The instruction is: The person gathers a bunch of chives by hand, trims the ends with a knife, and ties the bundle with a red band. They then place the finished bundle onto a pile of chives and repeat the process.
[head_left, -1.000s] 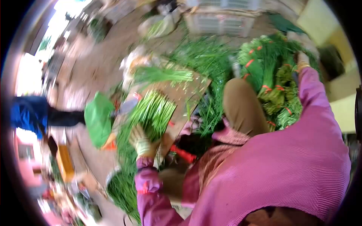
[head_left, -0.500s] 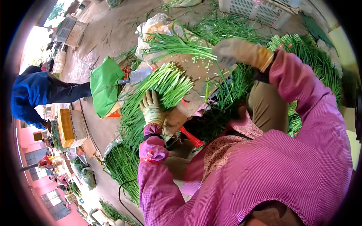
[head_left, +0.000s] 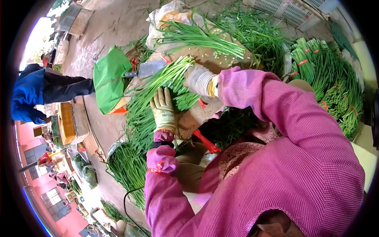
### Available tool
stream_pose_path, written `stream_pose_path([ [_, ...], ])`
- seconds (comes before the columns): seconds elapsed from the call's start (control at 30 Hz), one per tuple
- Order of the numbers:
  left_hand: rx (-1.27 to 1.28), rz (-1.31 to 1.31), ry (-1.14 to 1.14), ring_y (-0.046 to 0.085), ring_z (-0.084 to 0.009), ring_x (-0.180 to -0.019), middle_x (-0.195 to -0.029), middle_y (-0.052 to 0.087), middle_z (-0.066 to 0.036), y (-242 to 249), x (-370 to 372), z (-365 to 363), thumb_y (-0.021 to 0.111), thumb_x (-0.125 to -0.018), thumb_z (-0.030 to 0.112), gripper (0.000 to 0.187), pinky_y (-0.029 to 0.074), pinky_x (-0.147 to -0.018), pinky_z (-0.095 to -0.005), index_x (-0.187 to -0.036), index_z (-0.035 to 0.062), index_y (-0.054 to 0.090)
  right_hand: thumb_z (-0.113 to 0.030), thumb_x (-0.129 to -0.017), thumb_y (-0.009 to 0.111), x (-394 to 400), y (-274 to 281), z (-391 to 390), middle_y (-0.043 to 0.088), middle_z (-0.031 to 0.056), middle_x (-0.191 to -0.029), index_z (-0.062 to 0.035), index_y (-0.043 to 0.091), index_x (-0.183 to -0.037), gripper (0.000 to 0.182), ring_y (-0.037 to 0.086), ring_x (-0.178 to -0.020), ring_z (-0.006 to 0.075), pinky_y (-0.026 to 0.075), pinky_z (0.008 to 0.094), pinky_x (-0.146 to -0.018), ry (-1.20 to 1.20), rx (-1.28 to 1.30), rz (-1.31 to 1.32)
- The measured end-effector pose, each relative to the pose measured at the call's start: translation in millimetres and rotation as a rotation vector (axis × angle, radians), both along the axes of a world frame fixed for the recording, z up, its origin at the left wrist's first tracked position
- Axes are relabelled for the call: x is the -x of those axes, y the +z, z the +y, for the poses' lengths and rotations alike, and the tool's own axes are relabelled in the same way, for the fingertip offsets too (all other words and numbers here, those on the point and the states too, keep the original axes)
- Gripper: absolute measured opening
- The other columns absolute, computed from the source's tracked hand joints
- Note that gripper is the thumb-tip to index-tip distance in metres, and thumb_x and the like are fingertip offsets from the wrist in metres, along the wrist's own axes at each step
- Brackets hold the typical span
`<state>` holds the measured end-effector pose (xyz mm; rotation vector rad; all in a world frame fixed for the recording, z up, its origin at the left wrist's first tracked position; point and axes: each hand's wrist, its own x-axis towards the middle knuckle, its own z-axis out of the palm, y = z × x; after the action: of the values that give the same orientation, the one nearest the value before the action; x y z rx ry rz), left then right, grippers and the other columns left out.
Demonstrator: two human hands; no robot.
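Note:
A heap of green garlic chives (head_left: 173, 85) with pale cut ends lies across a work board (head_left: 203, 114). My left hand (head_left: 162, 110), in a pale work glove, rests flat on the leaves with its fingers stretched out. At the pale ends, my gloved right hand (head_left: 200, 80) has its fingers curled around some of the chives; its fingertips are partly hidden. Just beyond both hands lies a cleaver (head_left: 152, 68), its blade partly under the leaves. Farther up the board is a separate bunch of chives (head_left: 203, 37), touched by neither hand.
Red-tied chive bundles (head_left: 329, 75) are piled at the right. Loose leaves (head_left: 252, 33) and a white plastic crate (head_left: 286, 12) are at the top. A green bag (head_left: 111, 81) stands left of the cleaver. Red ribbon (head_left: 205, 141) hangs nearby. A person in blue (head_left: 29, 93) bends at far left.
My right hand has left the separate bunch, which now lies on the board, and moved left and down onto the main heap. My left hand stays on the leaves.

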<state>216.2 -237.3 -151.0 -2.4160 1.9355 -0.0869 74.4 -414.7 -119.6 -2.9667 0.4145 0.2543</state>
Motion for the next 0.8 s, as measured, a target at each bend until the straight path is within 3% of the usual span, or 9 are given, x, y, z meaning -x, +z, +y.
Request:
stream_pose_path([
  [0.1, 0.022, 0.021, -0.018, 0.031, -0.0406, -0.138, -0.154, 0.028, -0.021, -1, -4, 1, 0.086, -0.057, 0.049, 0.124, 0.019, -0.115, -0.0561, -0.152, 0.0046, 0.020, -0.027, -0.089, 0.059, -2, 4, -2, 0.071, 0.0116, -0.102, -0.0108, 0.075, -0.102, 0.026, 0.068, -0.095, 0.0318, 0.054, 0.0456, -0.079, 0.019, 0.038, 0.088],
  [0.17, 0.021, 0.016, -0.024, 0.031, -0.0407, -0.138, -0.154, 0.028, -0.022, 0, -5, 1, 0.086, -0.056, 0.048, 0.124, 0.019, -0.115, -0.0559, -0.152, 0.0045, 0.020, -0.027, -0.086, 0.061, 5, 11, -7, 0.071, 0.0119, -0.101, -0.0105, 0.075, -0.102, 0.027, 0.068, -0.095, 0.0317, 0.054, 0.0443, -0.080, -0.039, -0.201, -0.051],
  [0.23, -0.010, 0.031, -0.031, 0.031, -0.0409, -0.138, -0.154, 0.028, -0.022, 5, -5, 0, 0.087, -0.056, 0.048, 0.124, 0.019, -0.115, -0.0557, -0.151, 0.0047, 0.021, -0.027, -0.085, 0.061, 5, 1, -3, 0.071, 0.0139, -0.096, -0.0091, 0.075, -0.099, 0.027, 0.069, -0.094, 0.0318, 0.054, 0.0431, -0.081, 0.014, -0.142, -0.161],
  [0.37, 0.008, 0.063, -0.058, 0.032, -0.0414, -0.137, -0.153, 0.029, -0.022, 10, -7, -1, 0.086, -0.056, 0.049, 0.124, 0.020, -0.115, -0.0553, -0.151, 0.0048, 0.021, -0.028, -0.088, 0.056, 1, 5, -2, 0.071, 0.0139, -0.094, -0.0091, 0.074, -0.096, 0.028, 0.069, -0.091, 0.0331, 0.055, 0.0432, -0.080, 0.095, 0.117, 0.059],
  [0.43, 0.064, 0.084, -0.073, 0.033, -0.0413, -0.137, -0.154, 0.029, -0.022, 6, -11, 3, 0.085, -0.055, 0.052, 0.125, 0.021, -0.114, -0.0546, -0.151, 0.0046, 0.021, -0.025, -0.090, 0.056, 2, -2, -10, 0.070, 0.0104, -0.088, -0.0132, 0.070, -0.096, 0.020, 0.067, -0.083, 0.0333, 0.055, 0.0449, -0.077, -0.216, -0.078, -0.240],
  [0.47, 0.099, 0.088, -0.093, 0.035, -0.0409, -0.136, -0.154, 0.030, -0.021, 5, -13, 4, 0.085, -0.055, 0.053, 0.125, 0.022, -0.114, -0.0543, -0.151, 0.0043, 0.021, -0.028, -0.091, 0.054, 10, 8, -9, 0.068, 0.0112, -0.083, -0.0134, 0.068, -0.094, 0.021, 0.067, -0.078, 0.0333, 0.054, 0.0460, -0.073, -0.234, -0.163, -0.345],
  [0.63, 0.091, 0.100, -0.076, 0.035, -0.0399, -0.136, -0.154, 0.031, -0.020, 3, -15, 3, 0.086, -0.054, 0.051, 0.124, 0.022, -0.115, -0.0536, -0.150, 0.0043, 0.023, -0.031, -0.090, 0.055, 23, 16, 25, 0.067, 0.0127, -0.079, -0.0119, 0.067, -0.092, 0.023, 0.067, -0.077, 0.0343, 0.054, 0.0461, -0.073, -0.262, -0.437, -0.303],
  [0.73, 0.070, 0.101, -0.053, 0.034, -0.0388, -0.138, -0.154, 0.031, -0.020, 5, -13, 4, 0.087, -0.054, 0.049, 0.123, 0.022, -0.115, -0.0531, -0.150, 0.0045, 0.024, -0.030, -0.090, 0.056, 8, -4, 35, 0.068, 0.0135, -0.078, -0.0120, 0.068, -0.089, 0.022, 0.068, -0.075, 0.0347, 0.054, 0.0469, -0.071, -0.298, -0.392, -0.320],
  [0.8, 0.046, 0.092, -0.037, 0.033, -0.0372, -0.139, -0.154, 0.030, -0.019, 5, -10, 4, 0.088, -0.053, 0.049, 0.122, 0.022, -0.115, -0.0533, -0.150, 0.0052, 0.026, -0.031, -0.091, 0.055, -3, -11, 32, 0.069, 0.0150, -0.078, -0.0111, 0.070, -0.085, 0.026, 0.068, -0.075, 0.0361, 0.053, 0.0485, -0.070, -0.524, -0.414, -0.412],
])
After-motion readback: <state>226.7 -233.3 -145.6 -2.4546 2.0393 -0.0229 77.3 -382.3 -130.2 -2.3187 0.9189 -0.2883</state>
